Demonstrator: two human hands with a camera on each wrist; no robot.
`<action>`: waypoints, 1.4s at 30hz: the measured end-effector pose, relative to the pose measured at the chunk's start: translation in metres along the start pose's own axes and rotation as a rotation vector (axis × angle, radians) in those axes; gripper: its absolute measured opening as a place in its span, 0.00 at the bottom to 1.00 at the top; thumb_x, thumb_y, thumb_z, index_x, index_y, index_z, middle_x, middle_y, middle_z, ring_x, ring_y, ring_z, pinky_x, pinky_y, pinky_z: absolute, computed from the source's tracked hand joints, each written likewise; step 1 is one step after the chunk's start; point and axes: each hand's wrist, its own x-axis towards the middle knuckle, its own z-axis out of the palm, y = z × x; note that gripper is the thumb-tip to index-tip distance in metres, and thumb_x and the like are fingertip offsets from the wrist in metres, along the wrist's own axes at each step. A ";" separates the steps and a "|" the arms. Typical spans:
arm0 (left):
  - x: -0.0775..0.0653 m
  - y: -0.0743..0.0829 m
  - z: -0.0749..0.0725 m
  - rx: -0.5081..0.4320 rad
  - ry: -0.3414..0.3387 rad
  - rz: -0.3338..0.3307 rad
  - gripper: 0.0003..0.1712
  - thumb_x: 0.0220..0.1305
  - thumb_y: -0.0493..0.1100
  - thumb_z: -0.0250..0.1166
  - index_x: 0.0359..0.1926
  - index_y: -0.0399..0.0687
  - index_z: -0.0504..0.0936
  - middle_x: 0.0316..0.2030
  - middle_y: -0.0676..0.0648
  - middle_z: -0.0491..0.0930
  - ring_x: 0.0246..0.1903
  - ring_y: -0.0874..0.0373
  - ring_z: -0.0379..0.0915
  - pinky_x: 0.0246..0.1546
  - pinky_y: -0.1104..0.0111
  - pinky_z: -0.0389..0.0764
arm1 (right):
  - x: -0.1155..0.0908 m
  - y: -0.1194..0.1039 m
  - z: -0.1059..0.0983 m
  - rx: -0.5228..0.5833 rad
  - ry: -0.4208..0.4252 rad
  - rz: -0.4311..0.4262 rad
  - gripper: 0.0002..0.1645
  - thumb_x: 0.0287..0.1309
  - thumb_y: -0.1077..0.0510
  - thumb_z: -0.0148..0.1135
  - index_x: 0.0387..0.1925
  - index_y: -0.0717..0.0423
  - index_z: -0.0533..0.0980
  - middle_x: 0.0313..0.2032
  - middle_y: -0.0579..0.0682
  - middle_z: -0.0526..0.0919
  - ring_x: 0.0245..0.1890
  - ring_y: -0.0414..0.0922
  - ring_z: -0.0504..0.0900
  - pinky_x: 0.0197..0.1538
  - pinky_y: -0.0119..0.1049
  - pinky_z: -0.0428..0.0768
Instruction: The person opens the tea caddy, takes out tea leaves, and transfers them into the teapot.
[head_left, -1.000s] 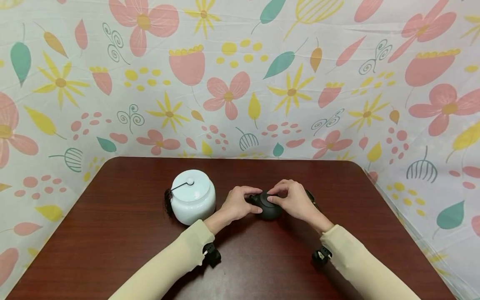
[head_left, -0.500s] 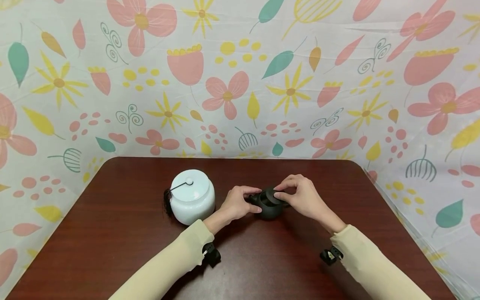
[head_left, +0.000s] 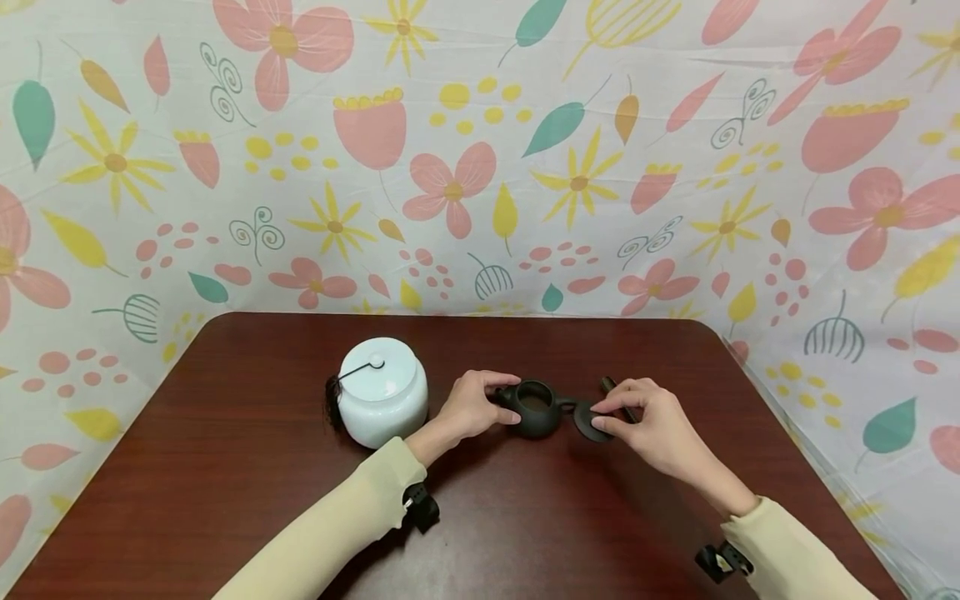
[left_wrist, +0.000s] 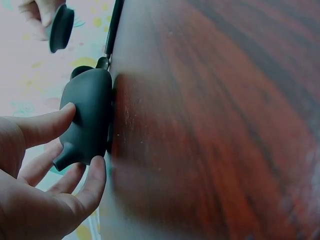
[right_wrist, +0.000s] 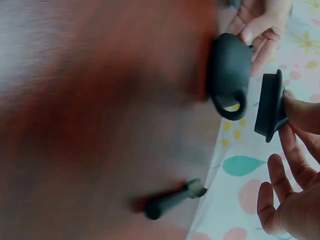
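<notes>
A small black teapot [head_left: 536, 425] stands uncovered on the table, its round opening facing up. My left hand [head_left: 467, 414] grips it at the spout side, thumb and fingers on either side of the body, as the left wrist view also shows. To the right of the teapot, my right hand [head_left: 660, 429] pinches the black teapot lid [head_left: 587, 423] by its top. In the right wrist view the lid [right_wrist: 270, 106] hangs apart from the teapot [right_wrist: 231, 67], near the looped handle. The knob is hidden by the fingers.
A white lidded jar [head_left: 382, 400] with a black tassel [head_left: 333, 406] stands left of my left hand. A short dark-handled tool [right_wrist: 172, 200] lies on the table beyond my right hand, partly covered in the head view. A flower-patterned cloth [head_left: 450, 167] hangs behind the brown table [head_left: 262, 500].
My right hand has lifted the lid off the teapot and carried it to the right, so the opening shows. The left hand has stayed on the teapot.
</notes>
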 end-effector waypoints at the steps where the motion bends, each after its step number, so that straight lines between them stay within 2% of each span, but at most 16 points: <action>1: 0.000 0.000 0.000 0.001 0.002 0.001 0.32 0.53 0.35 0.84 0.60 0.54 0.89 0.57 0.51 0.85 0.59 0.51 0.80 0.56 0.55 0.80 | -0.004 0.001 0.000 -0.004 0.004 0.002 0.13 0.53 0.65 0.82 0.38 0.46 0.92 0.37 0.37 0.84 0.40 0.42 0.74 0.36 0.34 0.72; 5: 0.001 0.002 -0.001 0.007 0.008 0.000 0.32 0.52 0.35 0.84 0.59 0.54 0.89 0.57 0.51 0.85 0.58 0.52 0.80 0.56 0.56 0.80 | -0.016 0.008 0.004 -0.009 0.020 0.007 0.13 0.52 0.65 0.83 0.36 0.45 0.91 0.37 0.36 0.84 0.40 0.42 0.74 0.37 0.36 0.74; 9: 0.001 0.003 -0.003 0.005 0.009 -0.007 0.32 0.52 0.34 0.84 0.59 0.55 0.89 0.57 0.50 0.85 0.59 0.52 0.80 0.56 0.56 0.80 | -0.024 0.016 0.011 -0.010 0.010 0.022 0.14 0.49 0.65 0.84 0.35 0.45 0.91 0.35 0.35 0.84 0.42 0.42 0.77 0.43 0.39 0.78; 13: 0.002 0.004 -0.003 0.010 0.010 -0.012 0.32 0.53 0.34 0.84 0.60 0.55 0.89 0.58 0.50 0.85 0.60 0.52 0.79 0.57 0.56 0.80 | -0.029 0.022 0.016 -0.021 -0.008 0.029 0.14 0.48 0.66 0.84 0.35 0.45 0.92 0.35 0.34 0.84 0.43 0.42 0.77 0.48 0.37 0.78; 22: 0.001 0.002 -0.003 0.016 0.011 -0.005 0.31 0.52 0.34 0.84 0.59 0.54 0.89 0.57 0.50 0.85 0.59 0.52 0.80 0.58 0.56 0.80 | -0.031 0.027 0.019 -0.026 -0.045 0.063 0.13 0.50 0.64 0.84 0.35 0.45 0.92 0.34 0.33 0.83 0.44 0.44 0.78 0.49 0.40 0.77; 31: 0.002 0.003 -0.002 0.002 0.010 -0.035 0.32 0.52 0.35 0.84 0.59 0.57 0.89 0.56 0.50 0.86 0.59 0.52 0.80 0.57 0.56 0.80 | -0.033 0.030 0.023 -0.028 -0.041 0.045 0.13 0.49 0.64 0.85 0.34 0.44 0.92 0.34 0.33 0.84 0.44 0.43 0.78 0.48 0.38 0.77; 42: 0.002 0.001 0.000 -0.001 0.008 -0.036 0.32 0.52 0.34 0.84 0.59 0.57 0.89 0.54 0.51 0.87 0.56 0.54 0.81 0.55 0.57 0.81 | -0.034 0.032 0.022 -0.023 -0.060 0.059 0.12 0.50 0.63 0.84 0.34 0.44 0.91 0.34 0.34 0.84 0.44 0.44 0.79 0.49 0.40 0.78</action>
